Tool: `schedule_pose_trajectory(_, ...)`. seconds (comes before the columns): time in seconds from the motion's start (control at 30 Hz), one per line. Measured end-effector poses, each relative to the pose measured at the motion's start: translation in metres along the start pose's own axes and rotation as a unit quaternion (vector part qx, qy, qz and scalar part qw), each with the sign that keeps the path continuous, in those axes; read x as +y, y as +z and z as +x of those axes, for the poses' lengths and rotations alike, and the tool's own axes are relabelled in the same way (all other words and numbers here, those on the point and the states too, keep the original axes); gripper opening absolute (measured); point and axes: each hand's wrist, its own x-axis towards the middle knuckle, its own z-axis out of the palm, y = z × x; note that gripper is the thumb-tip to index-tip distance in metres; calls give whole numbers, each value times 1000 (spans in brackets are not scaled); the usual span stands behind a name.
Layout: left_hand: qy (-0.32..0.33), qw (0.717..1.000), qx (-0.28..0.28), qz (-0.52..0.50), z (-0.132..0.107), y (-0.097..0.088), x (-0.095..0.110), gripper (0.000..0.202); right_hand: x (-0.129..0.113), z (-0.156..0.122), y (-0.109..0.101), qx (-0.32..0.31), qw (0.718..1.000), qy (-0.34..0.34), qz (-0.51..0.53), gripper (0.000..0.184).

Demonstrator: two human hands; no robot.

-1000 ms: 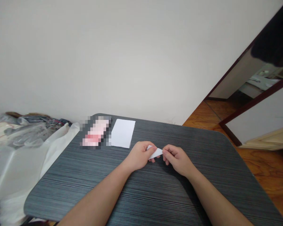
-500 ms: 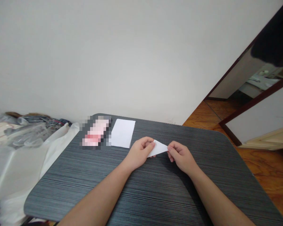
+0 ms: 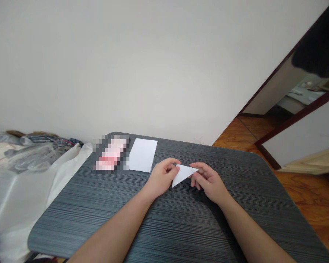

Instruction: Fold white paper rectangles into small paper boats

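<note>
A small white piece of folded paper point(image 3: 183, 174), triangular in outline, is held just above the dark table point(image 3: 164, 226). My left hand point(image 3: 164, 177) pinches its left side, thumb on top and fingers curled behind. At its pointed right end is my right hand point(image 3: 208, 182), its fingers apart and loose around the tip. The right thumb is close by the lower edge and the index finger by the upper edge; whether they touch it is hard to tell. Left of my hands lies a flat white stack of paper point(image 3: 143, 155).
A pink and white item point(image 3: 111, 153), blurred by pixels, lies at the table's far left. Clear plastic bags and cloth point(image 3: 30, 175) are heaped beside the table. A pale wall point(image 3: 153, 73) rises behind it, and wooden floor point(image 3: 307, 197) shows on the right.
The folded paper has turned a little, and its lower corner now points more downward. My right fingers have loosened from their pinch on its tip. My left hand keeps its hold.
</note>
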Motion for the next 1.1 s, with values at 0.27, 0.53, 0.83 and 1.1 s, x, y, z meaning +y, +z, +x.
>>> schedule_pose_trajectory(0.27, 35, 993, -37, 105, -3, 2, 4, 23, 2, -1, -1, 17, 1000, -15, -6, 20)
schedule_pose_trajectory(0.53, 70, 988, -83, 108, -7, 5, 12, 24, -1, 0, 3, -10, 1000, -18, 12, 18)
schedule_pose_trajectory(0.83, 21, 992, -117, 36, -9, 6, 9, 42, -6, 2, 7, -39, 999, -25, 15, 21)
schedule_pose_trajectory(1.1, 46, 993, -98, 46, -7, 5, 8, 36, -6, 1, 10, -56, 998, -31, 13, 30)
